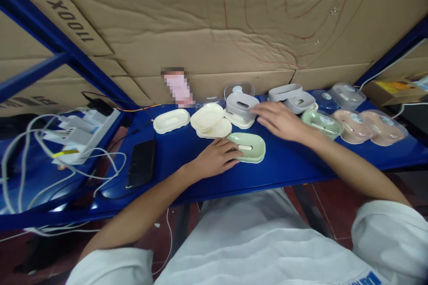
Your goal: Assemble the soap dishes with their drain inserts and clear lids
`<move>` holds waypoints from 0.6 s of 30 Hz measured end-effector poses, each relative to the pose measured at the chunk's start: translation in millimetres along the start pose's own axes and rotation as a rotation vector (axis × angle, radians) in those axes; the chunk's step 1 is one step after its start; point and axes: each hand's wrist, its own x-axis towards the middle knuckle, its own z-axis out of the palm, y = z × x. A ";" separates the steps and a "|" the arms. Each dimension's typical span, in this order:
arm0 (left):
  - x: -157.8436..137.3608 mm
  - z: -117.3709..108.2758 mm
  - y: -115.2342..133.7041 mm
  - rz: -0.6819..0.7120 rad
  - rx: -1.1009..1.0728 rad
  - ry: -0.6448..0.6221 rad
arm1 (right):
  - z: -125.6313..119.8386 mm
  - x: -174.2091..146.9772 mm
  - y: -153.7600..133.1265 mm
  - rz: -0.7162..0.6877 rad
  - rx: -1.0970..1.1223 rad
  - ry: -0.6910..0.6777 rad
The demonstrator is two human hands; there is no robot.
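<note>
A green oval tray [257,153] with a slot and a pale strip across its middle lies at the front of the blue table. My left hand [216,158] is closed over its left end, fingers bent across the rim. Further back, a grey oval box [240,104] with a dark slot rests on a cream oval piece [239,120]. My right hand [279,120] is beside that box, fingers stretched out and slightly blurred. Its fingertips reach the box's right edge; whether they touch it I cannot tell.
Cream oval pieces [207,118] lie at left, beside another cream tray [171,121]. Grey parts [286,92] and covered green [321,124] and peach boxes [354,127] stand right. A black phone [141,164] and a white power strip [87,136] with cables are at left. Cardboard [187,49] closes the back.
</note>
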 end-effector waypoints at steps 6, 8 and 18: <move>-0.3 -2.3 0.8 0.004 0.026 -0.023 | 10.1 91.1 72.9 0.216 -0.186 0.048; -0.6 -2.4 0.4 0.013 0.025 -0.025 | 23.1 108.0 82.7 0.253 -0.200 0.010; -1.2 -2.4 1.1 0.038 0.076 -0.019 | 32.4 116.4 104.8 0.335 0.004 -0.002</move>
